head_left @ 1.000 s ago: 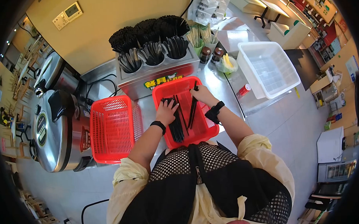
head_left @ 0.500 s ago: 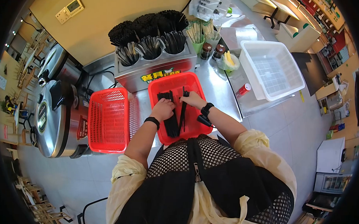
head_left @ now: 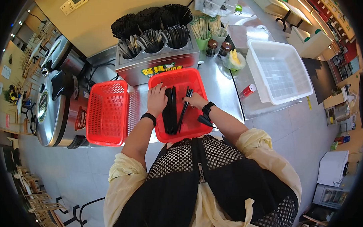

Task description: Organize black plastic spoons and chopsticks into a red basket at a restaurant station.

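Observation:
A red plastic basket [head_left: 198, 127] sits in front of me with a thick bundle of black chopsticks [head_left: 170, 114] lying lengthwise in it. Beside that bundle, my left hand [head_left: 157, 100] rests along the basket's left side, its fingers stretched out and apart. My right hand [head_left: 196, 101] is closed around the upper part of a few black chopsticks [head_left: 184, 110], which slant with their lower ends close to the bundle. Behind the basket stands a metal cutlery holder [head_left: 128, 71], with spoons [head_left: 151, 40] in front and many black chopsticks [head_left: 136, 25] at the back.
An empty-looking red basket [head_left: 107, 114] stands at left, beside large metal cookers [head_left: 57, 108]. To the right are a white crate [head_left: 280, 70], a red can [head_left: 248, 90], dark jars [head_left: 212, 47] and green cups of wrapped sticks [head_left: 203, 41]. A cable trails near my right wrist.
My left hand has come off the top of the bundle and moved left, fingers opening out. My right hand still grips its few chopsticks, shifted slightly. The view has tilted a little.

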The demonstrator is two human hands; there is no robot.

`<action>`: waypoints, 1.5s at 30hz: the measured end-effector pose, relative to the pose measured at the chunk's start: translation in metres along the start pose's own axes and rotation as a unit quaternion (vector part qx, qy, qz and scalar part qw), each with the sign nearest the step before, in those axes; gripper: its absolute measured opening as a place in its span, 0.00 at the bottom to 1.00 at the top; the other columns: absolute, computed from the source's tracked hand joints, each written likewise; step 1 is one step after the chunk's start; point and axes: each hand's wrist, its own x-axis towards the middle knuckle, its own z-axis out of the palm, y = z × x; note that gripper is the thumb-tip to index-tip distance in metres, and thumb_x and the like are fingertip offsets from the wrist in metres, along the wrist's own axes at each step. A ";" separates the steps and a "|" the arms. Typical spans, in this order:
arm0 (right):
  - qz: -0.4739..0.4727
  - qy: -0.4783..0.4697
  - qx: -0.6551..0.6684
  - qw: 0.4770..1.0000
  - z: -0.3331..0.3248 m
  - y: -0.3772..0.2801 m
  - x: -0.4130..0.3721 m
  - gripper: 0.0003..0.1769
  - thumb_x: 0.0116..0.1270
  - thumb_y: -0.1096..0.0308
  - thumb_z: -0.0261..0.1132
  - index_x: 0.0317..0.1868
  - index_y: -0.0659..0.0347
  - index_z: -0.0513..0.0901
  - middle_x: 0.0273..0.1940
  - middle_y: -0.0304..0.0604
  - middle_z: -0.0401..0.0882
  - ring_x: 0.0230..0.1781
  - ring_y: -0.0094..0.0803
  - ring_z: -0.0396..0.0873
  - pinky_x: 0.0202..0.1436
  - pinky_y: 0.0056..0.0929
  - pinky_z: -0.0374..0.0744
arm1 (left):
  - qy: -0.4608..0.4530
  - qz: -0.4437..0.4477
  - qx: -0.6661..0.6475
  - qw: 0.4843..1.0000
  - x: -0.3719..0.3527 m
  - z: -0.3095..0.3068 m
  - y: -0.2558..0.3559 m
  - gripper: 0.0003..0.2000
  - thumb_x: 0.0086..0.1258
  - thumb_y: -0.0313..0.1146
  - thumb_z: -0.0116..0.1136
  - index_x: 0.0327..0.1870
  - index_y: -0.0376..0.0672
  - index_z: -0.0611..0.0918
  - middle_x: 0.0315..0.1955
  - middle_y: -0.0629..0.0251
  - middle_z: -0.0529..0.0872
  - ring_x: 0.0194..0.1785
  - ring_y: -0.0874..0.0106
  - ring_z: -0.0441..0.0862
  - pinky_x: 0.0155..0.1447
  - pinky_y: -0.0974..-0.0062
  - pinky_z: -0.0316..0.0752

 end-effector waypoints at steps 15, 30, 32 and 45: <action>0.016 -0.026 -0.056 0.998 -0.014 -0.002 0.005 0.15 0.60 0.56 0.64 0.28 0.61 0.82 0.17 0.37 0.71 0.14 0.25 0.69 0.17 0.26 0.65 | 0.012 -0.088 0.027 0.996 -0.010 0.010 0.012 0.16 0.59 0.29 0.52 0.50 0.46 0.78 0.51 0.66 0.79 0.59 0.67 0.73 0.68 0.55 0.55; 0.087 -0.015 -0.063 0.994 0.019 -0.009 0.046 0.16 0.59 0.65 0.65 0.37 0.74 0.78 0.29 0.53 0.81 0.21 0.40 0.82 0.20 0.33 0.82 | -0.034 -0.092 0.049 0.994 -0.007 0.009 0.013 0.12 0.58 0.31 0.53 0.43 0.49 0.82 0.39 0.69 0.84 0.50 0.69 0.78 0.68 0.52 0.52; 0.049 -0.014 -0.055 0.997 0.023 -0.008 0.049 0.19 0.57 0.63 0.66 0.35 0.77 0.78 0.30 0.56 0.81 0.21 0.39 0.82 0.20 0.33 0.81 | -0.061 -0.100 0.044 0.992 -0.006 0.008 0.013 0.13 0.59 0.31 0.53 0.45 0.49 0.81 0.41 0.69 0.84 0.54 0.68 0.77 0.67 0.52 0.53; -0.088 -0.006 -0.218 0.972 0.026 0.015 0.058 0.26 0.50 0.70 0.70 0.49 0.74 0.76 0.41 0.61 0.81 0.44 0.51 0.81 0.48 0.37 0.79 | -0.153 0.026 0.057 0.986 -0.004 0.010 0.014 0.20 0.59 0.30 0.52 0.55 0.53 0.80 0.58 0.72 0.78 0.67 0.69 0.68 0.67 0.56 0.58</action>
